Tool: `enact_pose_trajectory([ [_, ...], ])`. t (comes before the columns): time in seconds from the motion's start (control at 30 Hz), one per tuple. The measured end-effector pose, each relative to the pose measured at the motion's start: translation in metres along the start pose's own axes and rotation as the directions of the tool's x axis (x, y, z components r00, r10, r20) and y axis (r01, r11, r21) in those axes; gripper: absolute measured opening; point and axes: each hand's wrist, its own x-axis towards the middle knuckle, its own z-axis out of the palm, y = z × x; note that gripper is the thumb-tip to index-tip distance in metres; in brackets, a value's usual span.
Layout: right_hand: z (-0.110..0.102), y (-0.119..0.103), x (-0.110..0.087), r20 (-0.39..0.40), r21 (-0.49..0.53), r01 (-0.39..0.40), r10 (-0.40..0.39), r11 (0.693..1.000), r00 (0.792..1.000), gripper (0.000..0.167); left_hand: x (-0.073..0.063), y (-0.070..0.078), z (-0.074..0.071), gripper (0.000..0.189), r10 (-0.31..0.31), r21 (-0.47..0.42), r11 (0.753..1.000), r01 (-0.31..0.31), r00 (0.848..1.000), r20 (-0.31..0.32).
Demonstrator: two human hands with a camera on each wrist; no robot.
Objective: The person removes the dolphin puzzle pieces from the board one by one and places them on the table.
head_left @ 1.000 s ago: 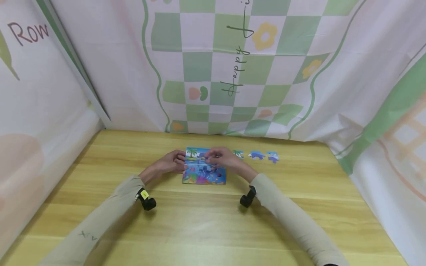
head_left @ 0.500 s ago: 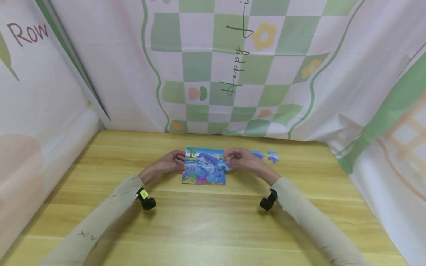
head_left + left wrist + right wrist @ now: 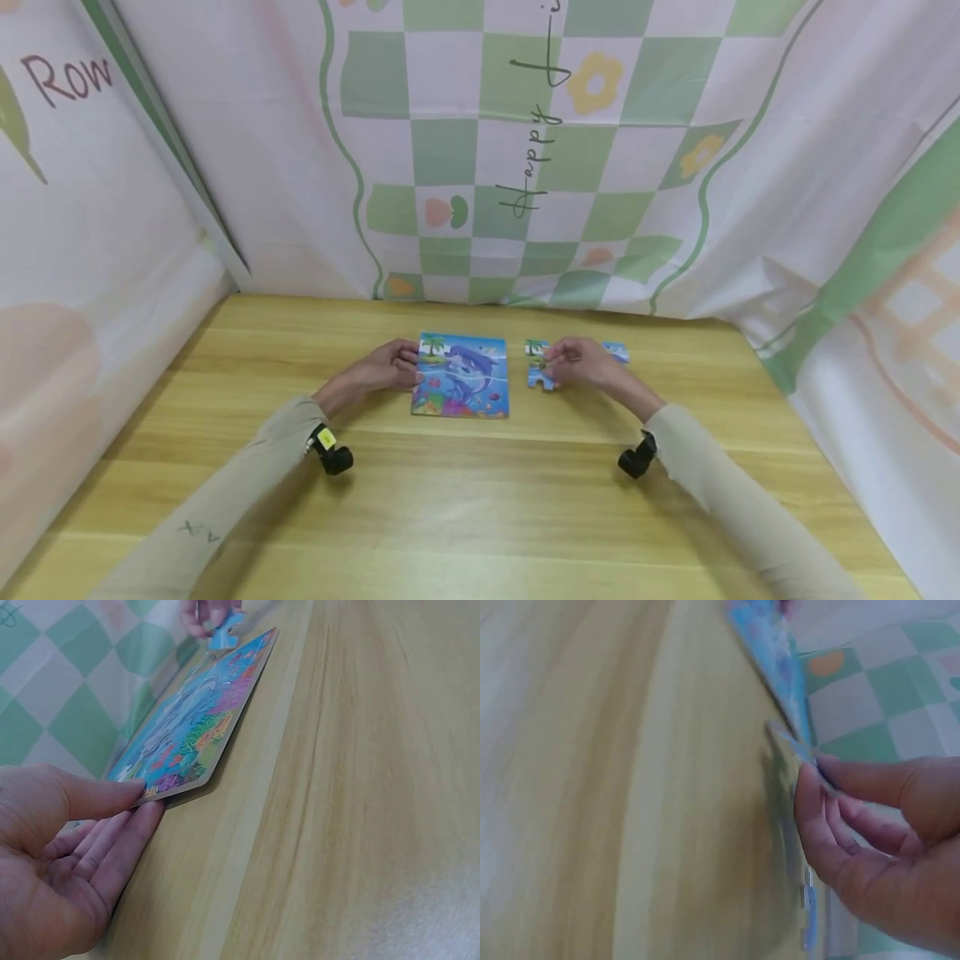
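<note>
A dolphin jigsaw board (image 3: pixel 465 379) lies on the wooden table, its left edge pinched by my left hand (image 3: pixel 382 365). In the left wrist view the thumb (image 3: pixel 105 796) rests on top of the board (image 3: pixel 187 727) and the fingers are beneath its edge. To the board's right, my right hand (image 3: pixel 581 364) pinches a blue jigsaw piece (image 3: pixel 540 379) between thumb and fingers. The right wrist view has this piece (image 3: pixel 799 750) edge-on and raised over the table. Next to it, a palm-tree piece (image 3: pixel 535 347) lies on the table.
Another loose jigsaw piece (image 3: pixel 617 352) lies right of my right hand, partly covered by it. A checkered curtain (image 3: pixel 525 167) hangs along the table's back edge, with more cloth on both sides. The wooden table (image 3: pixel 450 517) extends toward me.
My right hand has moved right, off the board, carrying the blue piece from the board's right edge toward the loose pieces. The dolphin picture shows fully. My left hand stays at the board's edge.
</note>
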Motion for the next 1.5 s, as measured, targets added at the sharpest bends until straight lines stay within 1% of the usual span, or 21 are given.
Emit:
enact_pose_trajectory([
  [0.1,0.004,0.001,-0.002,-0.058,-0.088,0.01,-0.015,0.996,0.998,0.027,0.0,0.0,0.0,0.067,0.006,0.0,1.0,-0.006,1.0,-0.003],
  [0.2,0.008,0.0,-0.001,-0.103,-0.151,0.01,-0.026,0.988,0.994,0.022,0.0,0.001,0.001,0.067,0.008,0.0,1.0,-0.008,1.0,-0.007],
  [0.43,0.011,0.003,0.003,-0.126,-0.165,0.032,-0.054,0.986,0.991,0.02,-0.001,0.004,0.002,0.066,0.007,0.005,1.0,-0.007,1.0,-0.007],
  [0.57,0.013,0.006,0.003,-0.166,-0.226,0.066,-0.105,0.972,0.981,0.025,0.0,0.003,0.001,0.065,0.017,0.019,1.0,-0.017,1.0,0.0],
  [0.63,0.014,0.009,0.003,-0.189,-0.242,0.064,-0.112,0.968,0.976,0.029,0.001,0.002,0.001,0.065,0.026,0.023,0.999,-0.026,1.0,0.009],
  [0.7,0.015,0.011,0.001,-0.203,-0.232,0.057,-0.106,0.971,0.973,0.034,0.001,0.001,0.001,0.066,0.029,0.023,0.999,-0.03,0.999,0.017],
  [0.77,0.016,0.013,-0.001,-0.207,-0.23,0.055,-0.104,0.972,0.973,0.04,0.001,0.0,0.002,0.066,0.025,0.02,0.999,-0.025,1.0,0.014],
  [0.87,0.015,0.013,-0.001,-0.207,-0.256,0.046,-0.101,0.966,0.973,0.051,0.0,-0.001,0.003,0.066,0.02,0.011,1.0,-0.02,1.0,0.001],
  [0.93,0.014,0.013,0.0,-0.203,-0.275,0.019,-0.078,0.961,0.976,0.056,0.0,-0.002,0.003,0.066,0.022,0.008,1.0,-0.022,1.0,-0.007],
  [1.0,0.014,0.012,0.0,-0.195,-0.291,-0.007,-0.052,0.957,0.98,0.058,0.001,-0.002,0.003,0.066,0.022,0.002,1.0,-0.022,1.0,-0.01],
  [1.1,0.013,0.011,0.001,-0.184,-0.304,-0.041,-0.016,0.952,0.983,0.057,0.001,-0.003,0.002,0.066,0.021,0.001,1.0,-0.021,1.0,-0.007],
  [1.27,0.012,0.009,0.004,-0.184,-0.313,-0.071,0.013,0.947,0.983,0.051,0.001,-0.001,0.0,0.066,0.014,-0.002,1.0,-0.014,1.0,-0.011],
  [1.5,0.011,0.006,0.007,-0.176,-0.3,-0.062,0.009,0.952,0.984,0.047,-0.001,-0.001,0.0,0.066,0.015,-0.002,1.0,-0.015,1.0,-0.019],
])
